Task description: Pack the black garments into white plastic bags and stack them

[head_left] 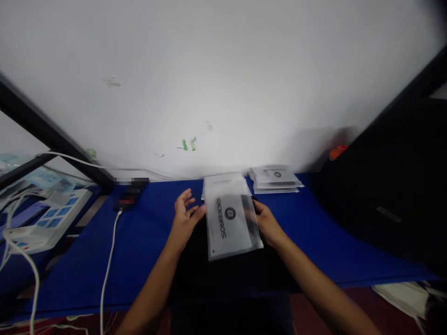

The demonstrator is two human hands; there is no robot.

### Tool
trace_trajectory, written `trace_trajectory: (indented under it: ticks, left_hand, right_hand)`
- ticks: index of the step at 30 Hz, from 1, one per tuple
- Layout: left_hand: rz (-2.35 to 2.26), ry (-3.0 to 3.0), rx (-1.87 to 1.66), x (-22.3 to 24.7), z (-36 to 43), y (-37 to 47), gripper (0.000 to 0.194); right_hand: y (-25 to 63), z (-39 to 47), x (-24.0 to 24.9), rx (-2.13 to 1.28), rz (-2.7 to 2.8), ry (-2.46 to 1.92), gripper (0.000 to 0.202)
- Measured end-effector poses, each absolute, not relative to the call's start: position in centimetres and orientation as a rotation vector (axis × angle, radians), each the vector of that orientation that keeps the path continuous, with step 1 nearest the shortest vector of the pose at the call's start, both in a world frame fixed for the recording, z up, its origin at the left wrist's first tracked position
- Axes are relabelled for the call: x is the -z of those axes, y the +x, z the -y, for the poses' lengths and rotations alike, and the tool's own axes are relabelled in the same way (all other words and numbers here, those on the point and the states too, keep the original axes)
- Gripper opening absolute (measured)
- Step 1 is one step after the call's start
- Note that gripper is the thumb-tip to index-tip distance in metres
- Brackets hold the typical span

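Observation:
A frosted plastic zip bag [230, 232] printed ROCKBROS hangs tilted in front of me, above the blue table. My right hand [267, 222] grips its right side, and some of the fingers show dimly through the plastic. Something dark sits at that hand's fingertips, partly inside or behind the bag; I cannot make out what it is. On the other side, my left hand [185, 211] is open with its fingers apart, the thumb close to the bag's left edge. Behind the held bag lie more pale bags [223, 179], partly covered by it.
A small stack of similar printed bags [275, 179] lies at the back right against the white wall. A bulky black object [380, 195] takes up the right side. On the left are a white power strip [52, 221], loose cables and a dark device [131, 193] with a white cable.

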State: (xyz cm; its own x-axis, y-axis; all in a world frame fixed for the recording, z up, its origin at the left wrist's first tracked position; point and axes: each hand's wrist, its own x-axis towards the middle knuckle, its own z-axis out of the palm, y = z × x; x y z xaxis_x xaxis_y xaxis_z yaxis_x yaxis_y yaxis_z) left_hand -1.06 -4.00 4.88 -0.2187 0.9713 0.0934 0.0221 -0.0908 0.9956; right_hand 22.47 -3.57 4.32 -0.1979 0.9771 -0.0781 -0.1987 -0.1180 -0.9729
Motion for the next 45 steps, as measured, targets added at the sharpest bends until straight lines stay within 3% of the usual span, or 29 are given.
trace_trajectory:
  ticks: [2,4,7,10,14,22,26,29,31,36,41,45]
  left_hand:
    - [-1.228,1.164,-1.175,-4.0,5.1,-0.9,0.066]
    - [-1.071,1.140,-0.909,-3.5,5.7,-0.6,0.046]
    - [-1.058,0.970,-1.110,-3.7,5.2,-0.4,0.029]
    - [-1.040,0.759,-1.446,-4.2,4.3,0.2,0.034]
    - [-1.145,1.004,-1.136,-4.0,3.7,1.6,0.048]
    - [-1.557,1.400,-1.002,-4.6,-5.8,1.4,0.037]
    - [-1.625,1.596,-1.063,-5.3,-5.8,3.0,0.055]
    - [-1.296,1.972,-0.983,-5.2,-1.1,5.0,0.064]
    - [-1.083,2.141,-0.839,-5.0,2.5,5.9,0.088]
    - [-1.204,2.000,-0.761,-4.8,7.3,3.8,0.062]
    - [-1.373,1.753,-0.891,-3.4,8.6,-0.4,0.058]
    - [-1.698,1.882,-0.933,-1.7,8.4,0.7,0.064]
  right_hand:
    - [22.8,3.4,-3.9,-1.446,0.937,-1.047,0.045]
    - [23.1,3.4,-3.7,-1.417,0.849,-1.040,0.045]
    - [23.6,3.7,-3.6,-1.426,0.799,-1.048,0.043]
    - [24.0,4.3,-3.9,-1.447,0.739,-1.080,0.039]
    - [24.6,5.0,-4.2,-1.452,0.717,-1.094,0.041]
    - [26.1,6.2,-3.6,-1.569,0.814,-1.119,0.040]
    - [25.6,6.5,-3.7,-1.632,0.826,-1.091,0.043]
    - [24.9,6.5,-3.5,-1.649,0.833,-1.059,0.044]
    - [24.5,6.4,-3.1,-1.647,0.878,-1.045,0.041]
    - [25.2,6.1,-1.4,-1.655,0.996,-1.089,0.032]
    - [26.7,5.9,-0.6,-1.581,1.035,-1.194,0.033]
    - [26.2,5.7,-0.9,-1.583,1.178,-1.187,0.036]
